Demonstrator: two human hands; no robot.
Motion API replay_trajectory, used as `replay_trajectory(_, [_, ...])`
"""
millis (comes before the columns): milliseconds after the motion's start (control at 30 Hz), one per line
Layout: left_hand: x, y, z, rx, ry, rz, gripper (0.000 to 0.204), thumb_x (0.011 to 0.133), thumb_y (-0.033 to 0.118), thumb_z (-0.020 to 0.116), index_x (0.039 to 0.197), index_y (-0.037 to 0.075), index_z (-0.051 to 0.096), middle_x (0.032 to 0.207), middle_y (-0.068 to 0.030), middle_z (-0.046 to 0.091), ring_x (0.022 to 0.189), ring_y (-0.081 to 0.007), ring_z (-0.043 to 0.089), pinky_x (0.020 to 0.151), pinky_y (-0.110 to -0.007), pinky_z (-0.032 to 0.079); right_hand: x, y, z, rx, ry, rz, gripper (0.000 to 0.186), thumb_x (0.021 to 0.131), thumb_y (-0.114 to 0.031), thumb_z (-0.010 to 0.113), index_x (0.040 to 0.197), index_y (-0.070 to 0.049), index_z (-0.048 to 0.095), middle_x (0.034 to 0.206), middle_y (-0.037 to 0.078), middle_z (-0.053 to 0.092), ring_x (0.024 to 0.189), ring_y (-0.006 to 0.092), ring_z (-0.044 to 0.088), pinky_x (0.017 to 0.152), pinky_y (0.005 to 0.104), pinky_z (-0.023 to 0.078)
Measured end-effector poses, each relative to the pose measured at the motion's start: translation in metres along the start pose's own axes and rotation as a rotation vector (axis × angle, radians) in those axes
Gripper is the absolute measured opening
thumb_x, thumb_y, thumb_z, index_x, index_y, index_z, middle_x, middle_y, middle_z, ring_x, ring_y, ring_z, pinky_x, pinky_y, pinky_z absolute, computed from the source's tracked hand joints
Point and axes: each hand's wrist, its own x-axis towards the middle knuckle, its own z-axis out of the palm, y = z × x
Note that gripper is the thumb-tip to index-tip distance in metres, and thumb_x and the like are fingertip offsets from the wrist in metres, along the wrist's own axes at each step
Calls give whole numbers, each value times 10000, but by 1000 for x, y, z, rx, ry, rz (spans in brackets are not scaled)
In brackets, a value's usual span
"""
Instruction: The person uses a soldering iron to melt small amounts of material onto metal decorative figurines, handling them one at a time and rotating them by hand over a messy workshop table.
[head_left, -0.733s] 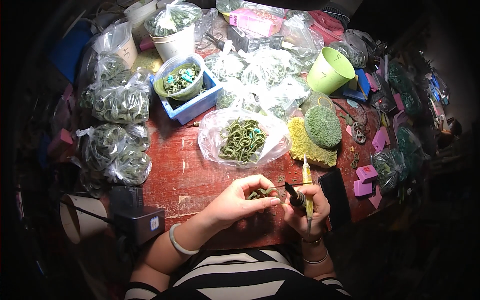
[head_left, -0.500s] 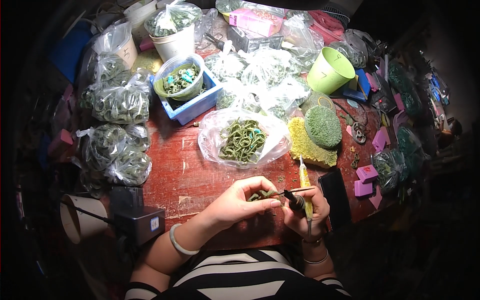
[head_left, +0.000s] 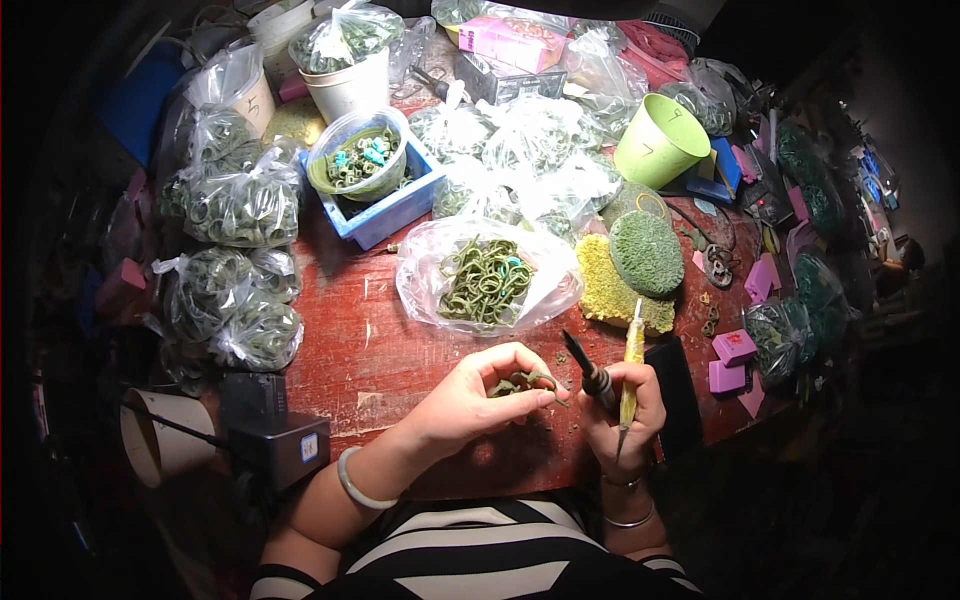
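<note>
My left hand (head_left: 475, 398) is closed around a few small green rings (head_left: 512, 385), with a thin curved green piece pinched at its fingertips. My right hand (head_left: 622, 425), just to the right, grips two slim tools at once. One is a dark pen-like tool (head_left: 594, 380) with a ribbed collar, its black tip pointing up and away to the left. The other is a yellow-handled pick (head_left: 632, 372), standing nearly upright with thin metal ends. The dark tip is apart from the green pieces. Beyond both hands, an open clear plastic bag (head_left: 555, 285) holds many green rings (head_left: 485, 280).
Tied bags of green rings (head_left: 245, 205) line the left side. A blue tray (head_left: 375, 232) bears a clear tub (head_left: 335, 188). Green and yellow textured pads (head_left: 645, 253), a lime bucket (head_left: 660, 140), a dark flat object (head_left: 675, 400) and pink blocks (head_left: 735, 347) lie rightward on the red table (head_left: 350, 350).
My right hand has drawn slightly right, away from my left. The dark tool's tip has left the green piece and swung upward; the yellow pick has shifted right with it.
</note>
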Motion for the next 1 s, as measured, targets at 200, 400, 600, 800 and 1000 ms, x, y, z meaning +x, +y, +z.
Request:
replay_trajectory(200, [0,0,-3,-32,38,8,142,926,39,674,1044,71,602,1022,-58,716,697,-8,538,567,-159,387,1,-5,3,-288,186,71,231,913,-76,719,1087,11,594,891,101,665,768,160,629,722,296,519])
replay_trajectory(400, [1,-2,-3,-47,130,91,149,916,25,672,1037,69,597,971,-38,703,627,-2,487,532,-156,354,1,13,1,-396,288,70,155,974,-58,607,1105,20,579,914,167,662,792,273,655,721,355,515])
replay_trajectory(600, [0,0,-4,10,172,127,162,917,18,668,1051,70,592,981,-29,699,648,7,489,542,-151,350,-1,23,1,-486,154,83,215,962,-7,579,1167,34,535,981,245,646,864,407,659,742,414,516])
replay_trajectory(800, [0,-2,-2,-19,155,164,171,930,12,653,1087,53,598,1007,-39,690,825,-35,605,661,-162,445,-4,25,1,-530,200,70,244,955,2,585,1191,39,536,972,240,652,856,413,664,736,408,521])
replay_trajectory(1000, [1,-1,0,-2,177,182,269,907,-1,690,1165,31,620,1057,-37,653,919,-70,617,837,-214,495,1,5,6,-498,271,19,191,932,-47,663,1092,27,588,893,197,670,780,342,685,707,366,534])
